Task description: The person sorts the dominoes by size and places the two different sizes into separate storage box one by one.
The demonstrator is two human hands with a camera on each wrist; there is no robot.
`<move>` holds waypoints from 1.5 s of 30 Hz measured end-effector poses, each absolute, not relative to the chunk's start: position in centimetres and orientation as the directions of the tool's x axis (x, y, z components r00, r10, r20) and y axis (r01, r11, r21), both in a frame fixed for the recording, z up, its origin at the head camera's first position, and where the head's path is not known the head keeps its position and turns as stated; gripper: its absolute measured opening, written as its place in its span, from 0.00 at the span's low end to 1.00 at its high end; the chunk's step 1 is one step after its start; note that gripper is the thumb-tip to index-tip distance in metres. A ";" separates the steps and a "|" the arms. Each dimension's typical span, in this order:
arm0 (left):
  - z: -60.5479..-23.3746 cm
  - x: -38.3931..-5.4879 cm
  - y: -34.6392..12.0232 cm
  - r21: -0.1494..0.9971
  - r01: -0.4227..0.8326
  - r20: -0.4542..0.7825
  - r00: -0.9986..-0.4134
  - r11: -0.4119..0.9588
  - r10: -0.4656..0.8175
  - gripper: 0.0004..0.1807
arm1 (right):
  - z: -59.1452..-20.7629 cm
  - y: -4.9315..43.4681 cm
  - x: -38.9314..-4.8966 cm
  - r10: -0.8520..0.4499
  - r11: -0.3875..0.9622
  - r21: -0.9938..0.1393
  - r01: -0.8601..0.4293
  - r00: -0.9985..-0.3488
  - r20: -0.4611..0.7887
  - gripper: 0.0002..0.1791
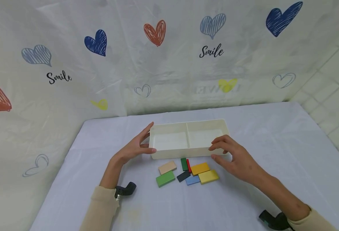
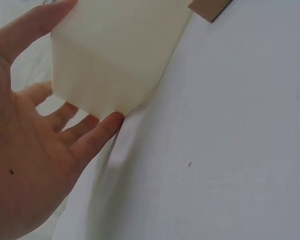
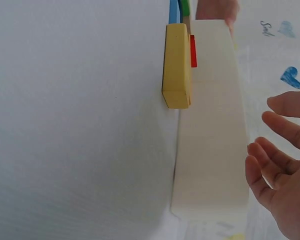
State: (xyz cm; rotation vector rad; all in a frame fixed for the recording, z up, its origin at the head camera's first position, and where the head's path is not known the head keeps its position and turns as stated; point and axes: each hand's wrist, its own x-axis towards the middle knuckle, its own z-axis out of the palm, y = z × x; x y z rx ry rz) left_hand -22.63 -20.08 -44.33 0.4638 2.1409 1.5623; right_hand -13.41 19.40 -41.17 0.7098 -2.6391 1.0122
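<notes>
A cream two-compartment box [image 1: 169, 154] lies on the white table, and both of its compartments look empty. My left hand [image 1: 135, 146] grips the box's left end, thumb at the near corner. In the left wrist view, fingertips [image 2: 115, 118] press the end wall [image 2: 100, 75]. By the box's right near corner hovers my right hand [image 1: 234, 157], fingers loosely bent with nothing between them. The right wrist view shows a gap between this hand [image 3: 285, 170] and the box wall [image 3: 210, 130].
Several flat blocks lie in front of the box: tan [image 1: 167, 167], light green [image 1: 165, 179], dark green [image 1: 184, 164], red [image 1: 188, 166], black [image 1: 183, 176], blue [image 1: 193, 180], orange [image 1: 200, 168] and yellow [image 1: 208, 176]. A heart-printed curtain [image 1: 172, 70] hangs behind the table.
</notes>
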 end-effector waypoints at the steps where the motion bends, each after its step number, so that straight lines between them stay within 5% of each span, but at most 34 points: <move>1: -44.3 -22.6 -20.1 0.954 0.006 -0.156 -0.843 0.300 0.515 0.57 | -41.2 19.4 -13.4 -0.358 0.644 -0.570 -0.511 -0.859 0.366 0.17; 21: -44.7 -22.8 -20.2 0.962 -0.007 -0.147 -0.856 0.272 0.495 0.56 | -42.0 19.1 -12.8 -0.430 0.542 -0.626 -0.561 -0.825 0.367 0.20; 45: -44.5 -22.7 -20.0 0.962 -0.017 -0.155 -0.858 0.273 0.489 0.54 | -42.4 18.7 -12.9 -0.481 0.599 -0.665 -0.446 -0.864 0.147 0.09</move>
